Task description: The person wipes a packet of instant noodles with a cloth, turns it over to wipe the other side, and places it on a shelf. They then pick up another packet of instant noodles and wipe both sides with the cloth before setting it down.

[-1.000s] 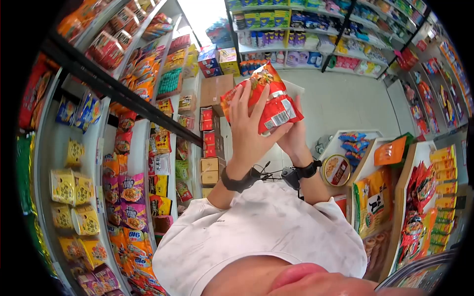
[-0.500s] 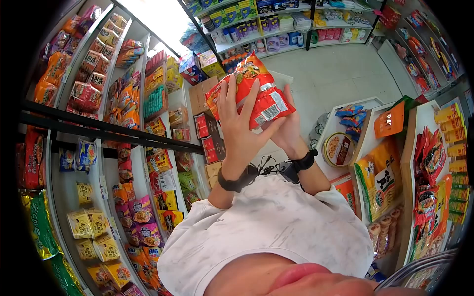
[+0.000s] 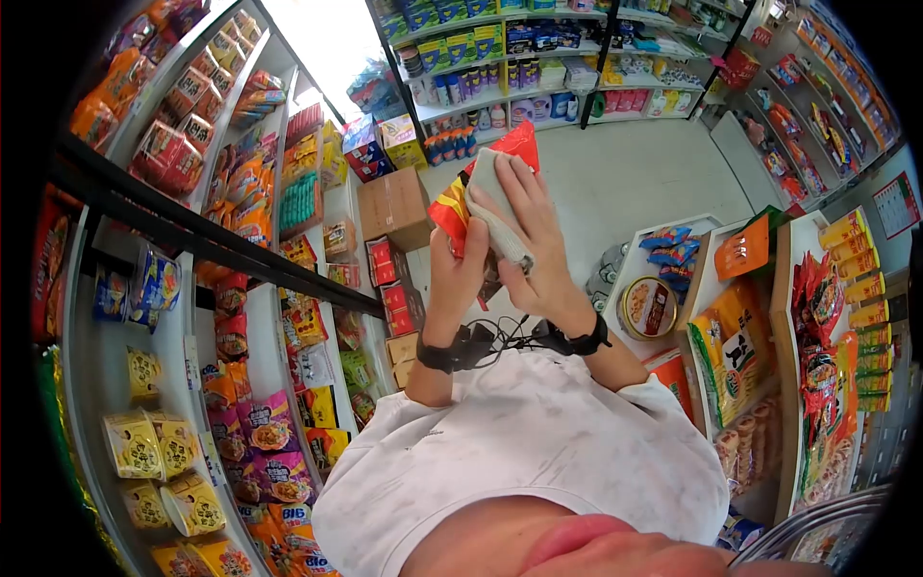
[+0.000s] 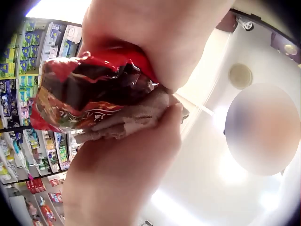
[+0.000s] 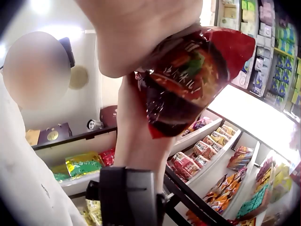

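In the head view, a red and yellow snack packet [image 3: 448, 211] is held up in front of the chest. My left hand [image 3: 455, 284] grips its lower left side, thumb near the cloth. A folded grey cloth [image 3: 492, 207] lies against the packet under my right hand [image 3: 538, 245], whose long fingers rest across it, thumb at the lower edge. The left wrist view has the shiny packet [image 4: 89, 92] above the bunched cloth [image 4: 136, 117]. In the right wrist view, the packet's printed face [image 5: 193, 75] shows a bowl of food; the cloth is hidden there.
Shelves of noodle packs [image 3: 269, 423] run along the left. Cardboard boxes [image 3: 395, 207] stand beyond the hands, before shelves of bottles [image 3: 495, 117]. A display stand at right holds a round tin [image 3: 648, 308] and a large yellow bag [image 3: 735, 356]. Cables hang near the wrists.
The packet has turned, so its barcode side no longer shows. My left hand has shifted from spread across its front to its lower left. My right hand has come over the front with the grey cloth.
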Tool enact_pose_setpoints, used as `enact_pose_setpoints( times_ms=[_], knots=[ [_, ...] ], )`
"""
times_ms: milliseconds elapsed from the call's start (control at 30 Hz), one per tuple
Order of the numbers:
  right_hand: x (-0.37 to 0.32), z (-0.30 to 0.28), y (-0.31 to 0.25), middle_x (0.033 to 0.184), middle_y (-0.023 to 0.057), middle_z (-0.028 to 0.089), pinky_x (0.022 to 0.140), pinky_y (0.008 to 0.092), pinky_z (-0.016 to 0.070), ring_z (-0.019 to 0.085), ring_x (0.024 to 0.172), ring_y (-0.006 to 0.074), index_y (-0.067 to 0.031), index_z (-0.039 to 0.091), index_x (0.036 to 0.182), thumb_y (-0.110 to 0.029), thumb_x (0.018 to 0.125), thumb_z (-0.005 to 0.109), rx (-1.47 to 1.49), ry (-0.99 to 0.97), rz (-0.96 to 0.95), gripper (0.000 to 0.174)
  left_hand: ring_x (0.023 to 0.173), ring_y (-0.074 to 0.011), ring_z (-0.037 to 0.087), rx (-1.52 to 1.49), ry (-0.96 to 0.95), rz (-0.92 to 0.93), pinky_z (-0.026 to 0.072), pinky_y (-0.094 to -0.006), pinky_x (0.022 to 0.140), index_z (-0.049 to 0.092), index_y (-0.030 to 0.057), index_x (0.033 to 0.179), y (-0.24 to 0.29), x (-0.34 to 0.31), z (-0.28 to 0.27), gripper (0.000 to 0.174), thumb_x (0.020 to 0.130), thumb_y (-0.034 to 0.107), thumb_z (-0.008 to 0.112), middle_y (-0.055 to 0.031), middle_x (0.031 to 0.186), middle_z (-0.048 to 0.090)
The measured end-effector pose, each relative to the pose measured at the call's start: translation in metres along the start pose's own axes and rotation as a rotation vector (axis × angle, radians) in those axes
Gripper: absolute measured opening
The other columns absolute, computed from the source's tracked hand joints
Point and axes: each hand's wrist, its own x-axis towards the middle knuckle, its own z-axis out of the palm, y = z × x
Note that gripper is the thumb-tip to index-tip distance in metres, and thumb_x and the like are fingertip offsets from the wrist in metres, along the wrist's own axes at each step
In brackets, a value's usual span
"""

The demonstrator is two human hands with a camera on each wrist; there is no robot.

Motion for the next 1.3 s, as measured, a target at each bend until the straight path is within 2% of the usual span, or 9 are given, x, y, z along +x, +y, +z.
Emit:
enact_pose_setpoints(
  times_ms=[67, 167, 367, 467, 633, 867, 1000, 1200, 1300],
  knots=[
    [0.009, 0.003, 0.002, 0.148, 0.0236, 0.043, 0.114, 0.0501, 0.0274, 0.040, 0.138, 0.0380, -0.0018, 0.052, 0.139, -0.039, 0.100, 0.039, -0.147, -0.021, -0.054, 0.055, 0.074, -0.0086, 0.058, 0.016, -0.022, -0.084, 0.0478, -0.0254, 0.067, 0.061, -0.0025, 0.113, 0.009, -0.009, -0.014, 0.029, 0.101, 0.024, 0.057, -0.0033, 0.086, 0.065],
    [0.005, 0.022, 0.007, 0.130, 0.0162, 0.059, 0.104, 0.0393, 0.0403, 0.056, 0.119, 0.0265, 0.0005, 0.055, 0.133, -0.039, 0.104, 0.040, 0.433, 0.121, 0.526, 0.051, 0.069, -0.0050, 0.051, 0.065, -0.136, 0.033, 0.0419, -0.0247, 0.060, 0.061, -0.0022, 0.106, 0.018, -0.022, -0.028, 0.030, 0.103, 0.027, 0.054, -0.0003, 0.080, 0.060],
    [-0.015, 0.013, -0.009, 0.095, -0.0009, 0.068, 0.070, 0.0250, 0.0501, 0.063, 0.083, 0.0065, -0.0034, 0.063, 0.119, -0.041, 0.101, 0.055, 0.804, 0.173, 0.997, 0.043, 0.087, -0.0065, 0.056, -0.191, -0.108, -0.275, 0.0468, -0.0235, 0.078, 0.061, -0.0023, 0.111, 0.012, -0.030, -0.063, 0.035, 0.105, 0.031, 0.050, -0.0028, 0.095, 0.064],
    [-0.040, 0.017, -0.009, 0.111, 0.0020, 0.066, 0.087, 0.0226, 0.0466, 0.059, 0.102, 0.0065, 0.0010, 0.060, 0.124, -0.033, 0.097, 0.065, 0.794, 0.177, 1.187, 0.043, 0.094, -0.0065, 0.058, -0.098, -0.139, -0.231, 0.0473, -0.0230, 0.083, 0.060, -0.0032, 0.117, -0.006, -0.021, -0.067, 0.036, 0.105, 0.030, 0.051, -0.0024, 0.102, 0.064],
    [-0.054, 0.009, -0.036, 0.120, 0.0059, 0.063, 0.092, 0.0250, 0.0461, 0.059, 0.108, 0.0100, -0.0031, 0.054, 0.132, -0.010, 0.093, 0.068, 0.568, 0.549, 1.020, 0.042, 0.089, -0.0067, 0.056, -0.153, -0.223, -0.218, 0.0464, -0.0241, 0.080, 0.060, -0.0022, 0.115, -0.009, -0.027, -0.051, 0.034, 0.104, 0.029, 0.054, -0.0027, 0.097, 0.065],
    [-0.080, -0.004, -0.059, 0.114, 0.0030, 0.063, 0.088, 0.0229, 0.0448, 0.056, 0.103, 0.0078, -0.0027, 0.049, 0.136, -0.017, 0.100, 0.060, 0.215, 0.635, 0.823, 0.040, 0.085, -0.0049, 0.051, -0.115, -0.220, -0.252, 0.0440, -0.0230, 0.075, 0.062, -0.0029, 0.108, 0.000, -0.043, -0.014, 0.036, 0.105, 0.031, 0.051, 0.0001, 0.091, 0.062],
    [-0.116, -0.010, -0.075, 0.083, 0.0015, 0.062, 0.065, 0.0240, 0.0446, 0.054, 0.074, 0.0058, 0.0017, 0.058, 0.111, -0.025, 0.103, 0.055, 0.245, 0.371, 0.960, 0.028, 0.085, -0.0045, 0.057, -0.199, -0.090, -0.195, 0.0477, -0.0232, 0.075, 0.061, -0.0023, 0.109, -0.018, -0.038, 0.003, 0.038, 0.106, 0.034, 0.049, -0.0005, 0.093, 0.065],
    [-0.155, -0.083, -0.064, 0.073, -0.0014, 0.057, 0.056, 0.0231, 0.0411, 0.050, 0.062, 0.0049, -0.0011, 0.062, 0.104, -0.032, 0.104, 0.052, 0.154, 0.318, 0.906, 0.032, 0.084, -0.0050, 0.061, -0.378, -0.143, -0.244, 0.0504, -0.0227, 0.074, 0.060, 0.0002, 0.110, -0.012, -0.064, 0.073, 0.039, 0.106, 0.037, 0.048, -0.0024, 0.101, 0.066],
    [-0.154, -0.145, -0.079, 0.071, -0.0033, 0.055, 0.055, 0.0229, 0.0402, 0.049, 0.062, 0.0035, -0.0043, 0.064, 0.099, -0.037, 0.103, 0.053, 0.266, 0.447, 1.335, 0.035, 0.087, -0.0037, 0.058, -0.157, -0.387, -0.263, 0.0483, -0.0221, 0.076, 0.060, 0.0002, 0.111, 0.005, -0.085, 0.113, 0.039, 0.106, 0.036, 0.048, -0.0008, 0.099, 0.064]
  ],
)
